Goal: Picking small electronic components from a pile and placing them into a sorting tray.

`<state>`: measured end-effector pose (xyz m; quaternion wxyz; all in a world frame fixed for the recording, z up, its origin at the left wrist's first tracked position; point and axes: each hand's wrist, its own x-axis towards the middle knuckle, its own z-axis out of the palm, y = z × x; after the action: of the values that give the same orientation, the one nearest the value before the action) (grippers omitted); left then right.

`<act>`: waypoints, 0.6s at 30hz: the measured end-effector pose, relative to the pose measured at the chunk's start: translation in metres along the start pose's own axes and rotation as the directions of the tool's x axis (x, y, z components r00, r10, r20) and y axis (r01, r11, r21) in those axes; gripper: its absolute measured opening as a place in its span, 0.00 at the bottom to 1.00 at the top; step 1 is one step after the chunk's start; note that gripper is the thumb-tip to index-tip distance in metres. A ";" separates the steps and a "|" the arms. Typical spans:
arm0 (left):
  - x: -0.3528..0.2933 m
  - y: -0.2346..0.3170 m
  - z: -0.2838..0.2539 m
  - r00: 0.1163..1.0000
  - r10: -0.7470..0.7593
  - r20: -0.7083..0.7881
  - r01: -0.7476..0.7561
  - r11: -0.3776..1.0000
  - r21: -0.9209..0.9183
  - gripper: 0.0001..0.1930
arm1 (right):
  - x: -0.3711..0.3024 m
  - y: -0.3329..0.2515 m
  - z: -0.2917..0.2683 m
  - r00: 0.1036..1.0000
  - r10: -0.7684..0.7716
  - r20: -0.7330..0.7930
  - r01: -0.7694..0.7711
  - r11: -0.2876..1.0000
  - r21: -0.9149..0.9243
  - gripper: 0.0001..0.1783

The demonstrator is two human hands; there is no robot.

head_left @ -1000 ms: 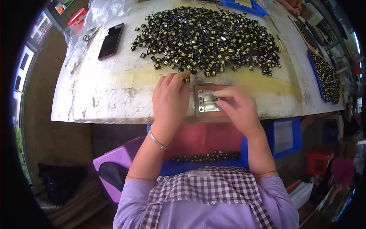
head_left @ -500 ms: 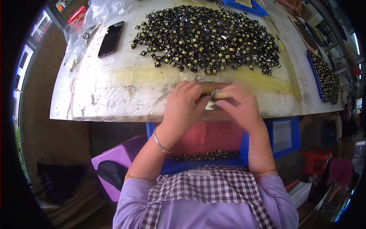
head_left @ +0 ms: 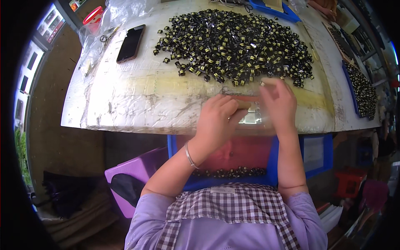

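Observation:
At the table's near edge, my left hand [head_left: 218, 121] has its fingers pressed together; what they hold, if anything, is hidden. A tan cover shows on one finger. Beside its fingertips lies a small shiny, ridged plate [head_left: 250, 118], with a reddish-brown strip [head_left: 246, 98] behind it. My right hand [head_left: 282, 104] is lifted to the right of the plate, close to the front of a large pile of small black-and-yellow parts [head_left: 237, 46]. Motion smears its fingers, and a small pale spot at the fingertips is too blurred to name.
A dark phone [head_left: 131, 43] lies left of the pile, near a clear plastic bag [head_left: 87, 52] and a red container [head_left: 93, 16]. Blue trays [head_left: 276, 9] stand behind and at far right. Below the table edge, a red-bottomed blue tray [head_left: 246, 152] holds more parts.
My right hand has moved away from the plate, up and right toward the pile. The left hand stays by the plate, now seen more uncovered. The whole view has shifted slightly.

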<state>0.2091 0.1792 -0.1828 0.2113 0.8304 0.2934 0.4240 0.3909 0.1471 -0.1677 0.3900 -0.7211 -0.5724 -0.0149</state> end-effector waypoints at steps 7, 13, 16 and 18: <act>-0.001 0.010 0.001 0.999 0.032 -0.001 -0.032 0.990 0.141 0.07 | -0.003 0.003 -0.002 0.992 -0.122 0.035 0.115 0.981 0.156 0.10; -0.002 0.008 0.002 0.998 0.052 -0.037 -0.048 0.991 0.124 0.07 | -0.010 -0.002 -0.007 0.988 -0.084 0.126 0.064 0.986 0.155 0.14; -0.005 0.009 -0.005 0.998 0.057 0.034 -0.060 0.994 0.088 0.06 | -0.017 -0.002 -0.009 0.990 -0.111 0.086 0.098 0.985 0.141 0.15; -0.001 0.008 -0.015 0.999 -0.046 -0.029 0.050 0.987 0.154 0.06 | -0.028 -0.005 -0.009 0.983 -0.072 0.171 -0.011 0.896 0.444 0.15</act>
<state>0.1982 0.1746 -0.1703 0.1528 0.8315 0.3478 0.4053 0.3805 0.1196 -0.1720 0.4893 -0.6026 -0.6054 0.1757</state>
